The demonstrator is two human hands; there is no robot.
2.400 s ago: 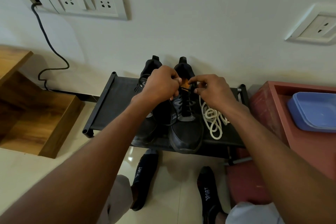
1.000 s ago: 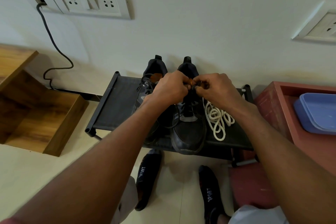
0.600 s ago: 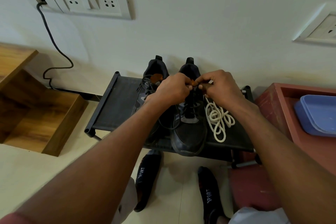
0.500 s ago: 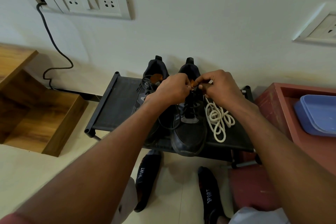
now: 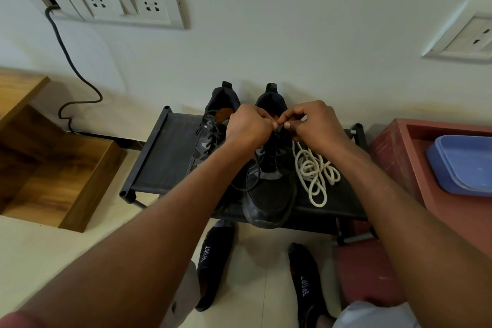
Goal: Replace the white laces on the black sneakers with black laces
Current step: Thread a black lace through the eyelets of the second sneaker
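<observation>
On a low black shoe rack (image 5: 165, 160) against the wall stand two black sneakers, heels to the wall. Over the right sneaker (image 5: 269, 194) both hands meet at its top eyelets: the left hand (image 5: 249, 128) has its fingers curled and pinching the black lace (image 5: 251, 181), and the right hand (image 5: 314, 125) pinches the same lace between thumb and fingertips. The hands hide the tongue and upper eyelets. The left sneaker (image 5: 210, 130) is partly covered by the left forearm. Just right of the right sneaker lies a loose heap of white laces (image 5: 314, 170). A red cabinet (image 5: 394, 146) holding a blue plastic tub (image 5: 463, 162) stands to the right, a wooden shelf (image 5: 53, 168) to the left.
</observation>
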